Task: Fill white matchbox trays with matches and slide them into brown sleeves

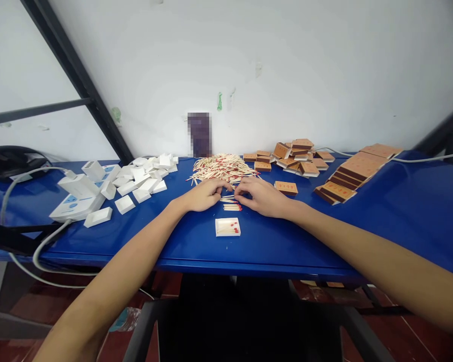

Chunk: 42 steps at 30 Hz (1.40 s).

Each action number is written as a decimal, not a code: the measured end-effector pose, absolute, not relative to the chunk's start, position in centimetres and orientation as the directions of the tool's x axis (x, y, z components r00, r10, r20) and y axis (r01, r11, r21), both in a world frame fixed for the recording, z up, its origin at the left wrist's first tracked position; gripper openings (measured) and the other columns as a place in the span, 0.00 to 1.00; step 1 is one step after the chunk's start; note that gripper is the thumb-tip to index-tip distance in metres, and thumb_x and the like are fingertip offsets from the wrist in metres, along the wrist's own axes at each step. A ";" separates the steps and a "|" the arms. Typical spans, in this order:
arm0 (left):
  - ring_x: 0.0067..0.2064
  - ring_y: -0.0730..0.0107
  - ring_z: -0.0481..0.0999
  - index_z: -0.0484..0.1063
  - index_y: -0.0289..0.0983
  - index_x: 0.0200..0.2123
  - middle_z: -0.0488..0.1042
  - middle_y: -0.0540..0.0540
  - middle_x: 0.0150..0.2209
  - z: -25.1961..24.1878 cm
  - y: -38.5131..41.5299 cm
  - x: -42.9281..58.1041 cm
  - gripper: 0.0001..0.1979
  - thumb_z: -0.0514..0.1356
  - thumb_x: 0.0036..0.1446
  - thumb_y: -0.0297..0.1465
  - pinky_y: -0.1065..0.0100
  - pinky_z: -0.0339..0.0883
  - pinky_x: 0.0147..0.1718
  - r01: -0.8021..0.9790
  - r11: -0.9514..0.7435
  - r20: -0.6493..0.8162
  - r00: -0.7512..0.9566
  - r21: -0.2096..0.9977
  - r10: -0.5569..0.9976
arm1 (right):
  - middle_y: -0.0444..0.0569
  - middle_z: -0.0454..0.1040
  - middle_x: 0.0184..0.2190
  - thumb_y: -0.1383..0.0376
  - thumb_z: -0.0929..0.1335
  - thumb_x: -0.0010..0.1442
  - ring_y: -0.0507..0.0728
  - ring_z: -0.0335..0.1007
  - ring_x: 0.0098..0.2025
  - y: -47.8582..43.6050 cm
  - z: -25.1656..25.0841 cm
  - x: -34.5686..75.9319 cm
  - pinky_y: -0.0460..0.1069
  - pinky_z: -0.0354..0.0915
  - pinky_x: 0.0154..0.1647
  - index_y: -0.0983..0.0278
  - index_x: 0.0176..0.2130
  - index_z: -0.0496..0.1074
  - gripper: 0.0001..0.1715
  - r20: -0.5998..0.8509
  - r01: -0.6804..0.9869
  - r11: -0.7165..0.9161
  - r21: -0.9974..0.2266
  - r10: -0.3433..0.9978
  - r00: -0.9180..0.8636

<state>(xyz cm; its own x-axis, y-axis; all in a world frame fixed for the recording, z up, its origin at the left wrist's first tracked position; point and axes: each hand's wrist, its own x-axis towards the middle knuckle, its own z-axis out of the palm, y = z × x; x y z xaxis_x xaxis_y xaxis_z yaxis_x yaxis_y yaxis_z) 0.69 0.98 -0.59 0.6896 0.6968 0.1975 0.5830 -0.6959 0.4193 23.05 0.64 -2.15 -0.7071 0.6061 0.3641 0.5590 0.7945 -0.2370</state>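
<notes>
A heap of red-tipped matches lies on the blue table just beyond my hands. My left hand is closed, its curled fingertips at the left ends of a few loose matches. Facing it, my right hand pinches at the red heads of those matches. The fingers partly cover what each hand grips. Just nearer to me is a neat row of matches. An open white matchbox tray with several matches inside lies closer to the front edge.
Empty white trays are piled on the left beside a white power strip with cables. On the right are a pile of brown matchboxes, a single matchbox and stacked box sleeves. A wall rises behind.
</notes>
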 end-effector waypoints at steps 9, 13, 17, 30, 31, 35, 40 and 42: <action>0.30 0.70 0.64 0.73 0.36 0.46 0.65 0.51 0.28 -0.6 0.7 0.8 0.17 0.54 0.53 0.25 0.68 0.59 0.33 0.572 -0.720 0.219 0.702 0.393 0.678 | 0.52 0.72 0.39 0.62 0.62 0.66 0.59 0.68 0.43 -0.3 -1.2 23.5 0.53 0.61 0.46 0.63 0.42 0.75 0.13 0.309 0.516 0.805 -0.293 0.590 -0.745; 0.29 0.71 0.64 0.73 0.36 0.45 0.65 0.52 0.27 -0.4 0.4 0.9 0.13 0.54 0.57 0.28 0.68 0.59 0.33 0.565 -0.728 0.253 0.694 0.388 0.674 | 0.52 0.72 0.42 0.56 0.67 0.62 0.61 0.68 0.45 -0.7 -0.7 23.8 0.55 0.62 0.47 0.62 0.44 0.75 0.15 0.255 0.518 0.802 -0.297 0.590 -0.766; 0.29 0.72 0.64 0.74 0.36 0.39 0.66 0.51 0.27 0.0 -0.1 1.0 0.09 0.57 0.57 0.33 0.69 0.59 0.32 0.554 -0.744 0.287 0.693 0.374 0.661 | 0.50 0.72 0.39 0.61 0.68 0.60 0.58 0.69 0.41 -0.6 -0.9 23.6 0.53 0.63 0.44 0.62 0.40 0.74 0.09 0.263 0.526 0.791 -0.313 0.605 -0.752; 0.25 0.76 0.63 0.75 0.35 0.32 0.65 0.53 0.23 0.1 -0.4 1.3 0.09 0.60 0.54 0.35 0.71 0.55 0.27 0.558 -0.723 0.207 0.715 0.408 0.668 | 0.47 0.73 0.33 0.64 0.67 0.60 0.55 0.68 0.36 -0.5 -1.9 23.0 0.49 0.59 0.37 0.63 0.36 0.72 0.05 0.302 0.578 0.751 -0.319 0.659 -0.689; 0.24 0.76 0.63 0.75 0.35 0.33 0.63 0.54 0.22 0.2 -0.5 1.3 0.09 0.60 0.55 0.35 0.71 0.55 0.26 0.561 -0.713 0.193 0.712 0.420 0.675 | 0.47 0.73 0.33 0.64 0.67 0.60 0.55 0.68 0.35 -0.5 -1.9 23.0 0.49 0.59 0.36 0.63 0.36 0.72 0.05 0.301 0.579 0.751 -0.318 0.659 -0.689; 0.23 0.76 0.62 0.74 0.35 0.33 0.62 0.55 0.21 0.4 -0.6 1.3 0.09 0.59 0.55 0.34 0.72 0.55 0.26 0.574 -0.685 0.156 0.704 0.449 0.692 | 0.49 0.74 0.34 0.64 0.66 0.62 0.56 0.69 0.37 -0.6 -1.8 23.0 0.50 0.60 0.37 0.63 0.37 0.74 0.07 0.316 0.578 0.768 -0.276 0.641 -0.700; 0.23 0.76 0.62 0.75 0.35 0.34 0.63 0.55 0.20 0.4 -0.6 1.2 0.08 0.59 0.55 0.32 0.72 0.56 0.27 0.569 -0.691 0.152 0.713 0.446 0.684 | 0.51 0.77 0.36 0.65 0.65 0.64 0.58 0.71 0.38 -0.7 -1.5 23.0 0.51 0.60 0.38 0.63 0.40 0.76 0.11 0.313 0.560 0.808 -0.185 0.588 -0.746; 0.22 0.76 0.63 0.75 0.35 0.34 0.64 0.55 0.19 0.4 -0.6 1.2 0.07 0.58 0.55 0.31 0.72 0.55 0.27 0.571 -0.695 0.154 0.714 0.438 0.683 | 0.51 0.78 0.35 0.66 0.65 0.64 0.58 0.71 0.36 -0.7 -1.4 22.9 0.51 0.60 0.36 0.63 0.40 0.77 0.11 0.305 0.564 0.811 -0.154 0.582 -0.753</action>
